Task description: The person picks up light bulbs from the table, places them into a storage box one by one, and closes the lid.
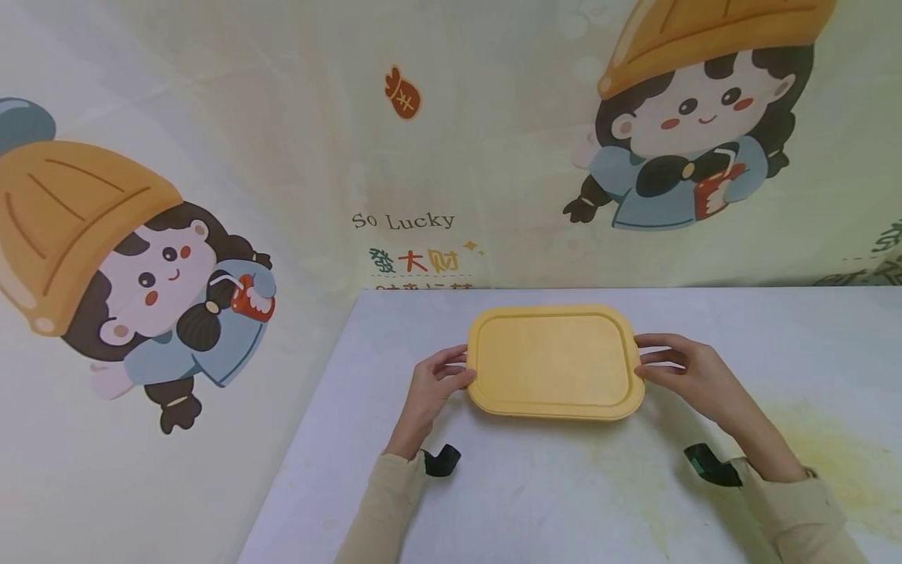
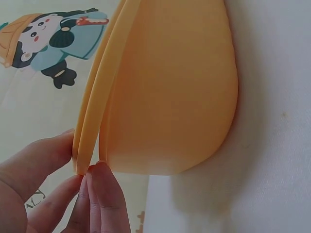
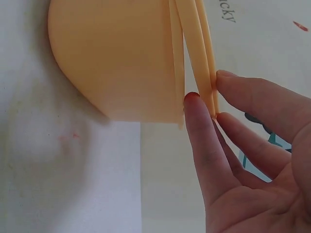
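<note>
A yellow rectangular lid (image 1: 553, 360) with rounded corners hides most of the food container under it in the head view. The wrist views show the deep container (image 2: 175, 87) standing on the table, with a narrow gap between its rim and the lid at the near side. My left hand (image 1: 433, 388) pinches the lid's left end, one fingertip against the container's rim. At the opposite end, my right hand (image 1: 698, 380) holds the lid's edge between thumb and fingers; one fingertip reaches into the gap in the right wrist view. The container's inside is hidden.
The white table (image 1: 507, 501) has yellowish stains at the right. A printed cloth (image 1: 493, 141) with cartoon figures and lettering covers the back and left side. Black wrist pieces (image 1: 442, 460) stick out beside both sleeves.
</note>
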